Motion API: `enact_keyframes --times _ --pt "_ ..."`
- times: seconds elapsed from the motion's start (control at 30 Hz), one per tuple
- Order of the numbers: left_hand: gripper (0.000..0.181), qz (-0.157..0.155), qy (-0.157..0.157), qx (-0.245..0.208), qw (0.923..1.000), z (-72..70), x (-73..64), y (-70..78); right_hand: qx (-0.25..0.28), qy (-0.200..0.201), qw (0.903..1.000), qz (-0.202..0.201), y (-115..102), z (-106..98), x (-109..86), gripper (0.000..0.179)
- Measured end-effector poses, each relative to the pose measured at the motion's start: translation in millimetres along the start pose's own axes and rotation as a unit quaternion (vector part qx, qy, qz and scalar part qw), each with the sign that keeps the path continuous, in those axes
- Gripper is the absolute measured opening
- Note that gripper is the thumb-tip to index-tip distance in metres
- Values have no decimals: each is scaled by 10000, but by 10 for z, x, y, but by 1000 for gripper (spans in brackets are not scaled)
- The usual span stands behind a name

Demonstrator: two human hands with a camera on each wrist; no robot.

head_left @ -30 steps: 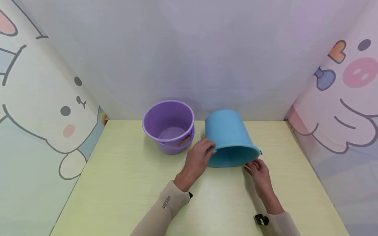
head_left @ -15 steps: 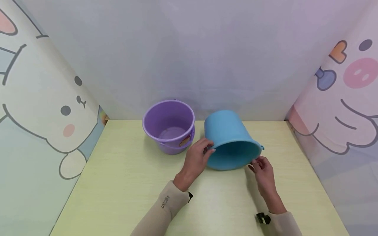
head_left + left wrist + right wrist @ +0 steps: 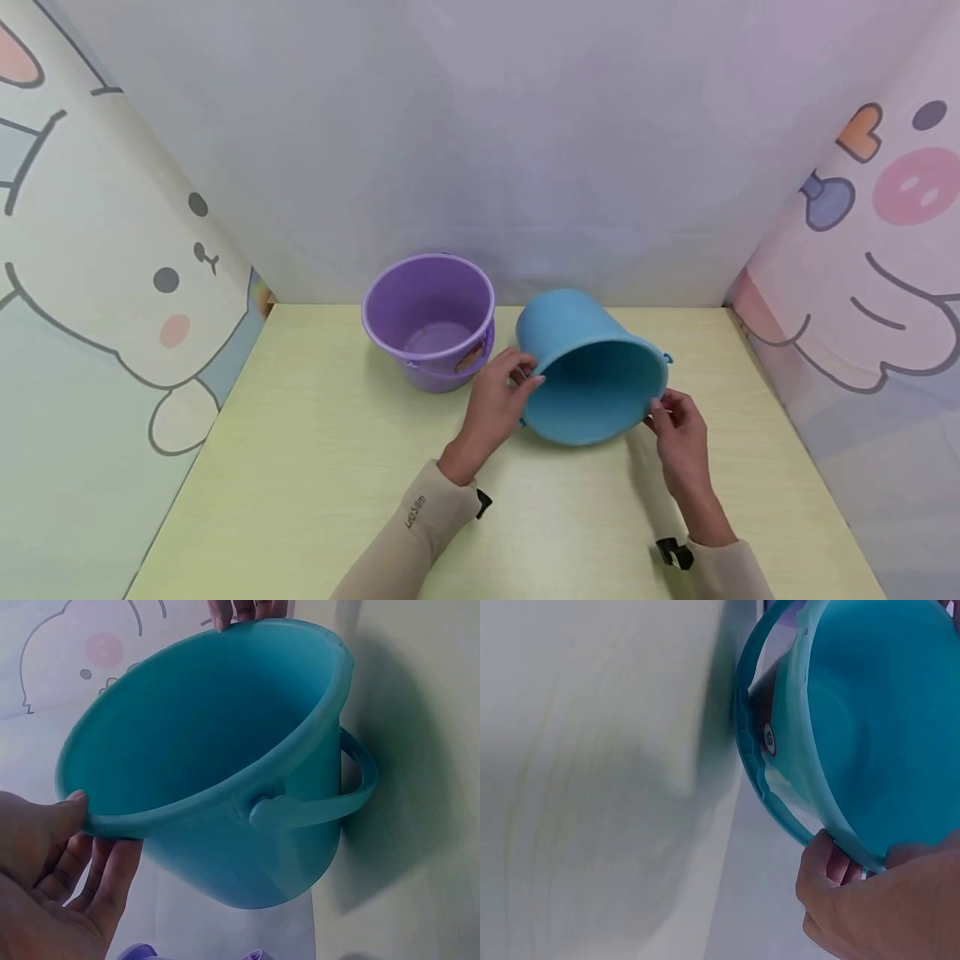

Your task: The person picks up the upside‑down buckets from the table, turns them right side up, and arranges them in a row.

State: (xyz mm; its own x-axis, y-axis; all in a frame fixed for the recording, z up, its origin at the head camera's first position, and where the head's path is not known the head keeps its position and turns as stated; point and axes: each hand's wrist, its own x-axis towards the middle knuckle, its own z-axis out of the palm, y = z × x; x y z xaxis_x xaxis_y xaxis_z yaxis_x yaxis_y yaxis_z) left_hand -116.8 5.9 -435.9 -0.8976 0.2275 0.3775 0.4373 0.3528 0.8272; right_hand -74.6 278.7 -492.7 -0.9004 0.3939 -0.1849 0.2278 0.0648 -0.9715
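Note:
A blue plastic bucket [image 3: 592,392] is tilted over the table, its mouth facing the person. My left hand [image 3: 497,400] pinches the rim at the bucket's left side, thumb inside and fingers outside, as the left wrist view shows. On the opposite side my right hand [image 3: 681,437] grips the rim low down. The bucket's handle [image 3: 322,810] hangs against the underside, and in the right wrist view a label [image 3: 769,735] shows on the wall beneath it. Upright to the left stands a purple bucket [image 3: 431,317], its inside visible and its handle folded down at the front right.
Both buckets are on a pale yellow-green table [image 3: 300,467]. A plain backdrop [image 3: 480,150] rises behind its far edge. Cartoon-printed sheets [image 3: 112,250] flank it on both sides.
The blue bucket has tipped further back, so its mouth opens more toward the person and upward. My right hand has moved slightly right and up with the rim; the left hand has barely shifted.

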Motion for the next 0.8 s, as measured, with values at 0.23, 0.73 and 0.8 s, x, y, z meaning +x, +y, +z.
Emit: enact_keyframes --times 0.23,0.73,0.8 --pt "15 -205 -4 -188 9996 -7 -12 -17 11 88 10000 -38 -18 16 -16 27" --pt "14 -499 205 -547 9970 -1 5 -56 861 -401 9953 -213 133 40 -41 21" --pt "14 -547 219 -623 9963 -6 4 -53 859 -298 9954 -307 105 38 -44 21"
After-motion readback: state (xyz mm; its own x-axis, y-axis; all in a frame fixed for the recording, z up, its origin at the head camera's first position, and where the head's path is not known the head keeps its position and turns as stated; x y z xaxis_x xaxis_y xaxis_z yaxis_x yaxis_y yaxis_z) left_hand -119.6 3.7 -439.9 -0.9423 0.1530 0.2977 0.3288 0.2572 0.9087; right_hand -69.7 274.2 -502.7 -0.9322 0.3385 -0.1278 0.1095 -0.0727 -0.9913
